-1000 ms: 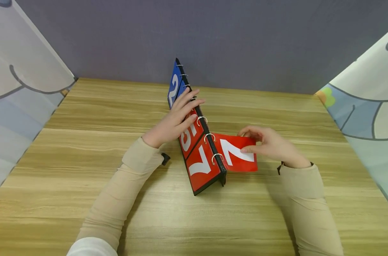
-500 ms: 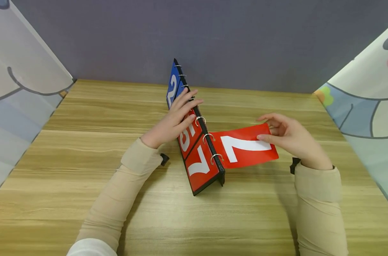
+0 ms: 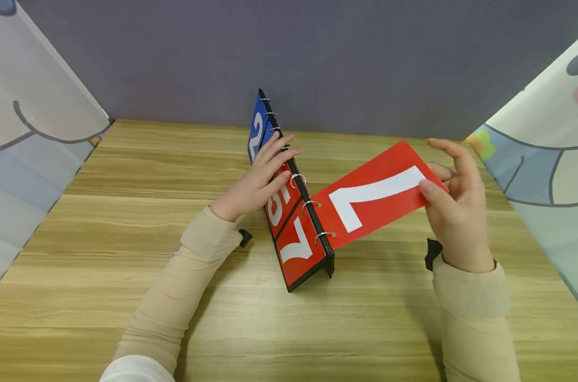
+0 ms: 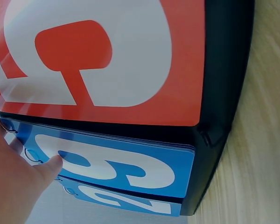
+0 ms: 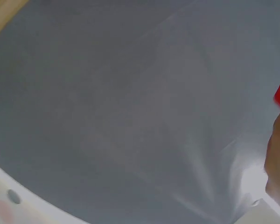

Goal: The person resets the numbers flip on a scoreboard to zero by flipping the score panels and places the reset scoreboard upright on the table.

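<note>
From the head view, a flip scoreboard (image 3: 296,212) is standing on the wooden table (image 3: 127,254) as the left hand (image 3: 257,180) is resting flat-fingered on its top edge and the right hand (image 3: 453,212) is pinching a raised red card (image 3: 375,196) showing 7. The left wrist view is showing that hand's fingertips (image 4: 51,165) touching a blue number card (image 4: 112,168) beneath a red one. The right wrist view is catching only grey wall and a sliver of red.

Red 7 card (image 3: 375,199) higher, steeper

Red card (image 3: 379,199) with a white digit, blue cards (image 3: 257,130) likewise, black stand (image 3: 313,223), tan woodgrain table (image 3: 127,239).
</note>
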A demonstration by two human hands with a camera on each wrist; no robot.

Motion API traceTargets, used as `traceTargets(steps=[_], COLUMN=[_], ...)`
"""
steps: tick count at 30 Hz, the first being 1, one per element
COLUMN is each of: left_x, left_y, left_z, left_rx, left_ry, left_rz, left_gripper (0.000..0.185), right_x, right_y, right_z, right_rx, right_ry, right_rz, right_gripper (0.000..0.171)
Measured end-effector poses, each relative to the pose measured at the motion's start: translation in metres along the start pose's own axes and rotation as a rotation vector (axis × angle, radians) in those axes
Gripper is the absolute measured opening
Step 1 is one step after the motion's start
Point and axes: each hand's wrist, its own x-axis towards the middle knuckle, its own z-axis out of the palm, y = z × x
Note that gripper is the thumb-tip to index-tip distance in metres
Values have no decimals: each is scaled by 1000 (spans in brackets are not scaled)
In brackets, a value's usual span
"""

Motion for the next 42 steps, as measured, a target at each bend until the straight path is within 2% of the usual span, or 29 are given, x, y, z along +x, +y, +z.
traceTargets(steps=[2, 6, 8, 13, 15, 18, 22, 25, 28, 31, 35, 38, 42], left_x=[-1, -1, -1, 0, -1, 0, -1, -1, 1, 2, 1, 0, 0], left_y=[0, -1, -1, -1, -2, -2, -2, -1, -3, -4, -4, -3, -2], left_z=[0, 0, 1, 1, 1, 1, 0, -1, 0, 0, 0, 0, 0], left_rx=[2, 4, 8, 1, -3, -9, -18, -14, 9, 23, 23, 23, 27], left_ry=[2, -3, -4, 2, 3, 4, 3, 8, 31, 45, 33, 20, 18], left_rz=[-3, -10, -8, 6, 8, 7, 3, 8, 48, 74, 53, 34, 23], left_gripper=[61, 60, 60, 61, 61, 62, 63, 62, 62, 60, 57, 62, 62], right_x=[-3, -11, -14, -19, -21, -25, -31, -34, -37, -37, -36, -36, -39], right_y=[2, 2, 4, 12, 16, 20, 26, 33, 42, 48, 51, 50, 49], right_z=[10, 25, 31, 42, 47, 55, 65, 71, 77, 82, 87, 87, 85], right_rx=[-71, -268, -306, -353, -443, -652, -856, -922, -957, -957, -993, -1091, -1260], right_ry=[22, 66, 64, -57, -114, -162, -177, -155, -162, -252, -402, -536, -738], right_rz=[-32, -37, -63, -169, -184, -224, -374, -565, -773, -943, -1050, -1061, -976], right_gripper=[49, 54, 57, 57, 57, 57, 44, 31, 22, 15, 11, 14, 22])
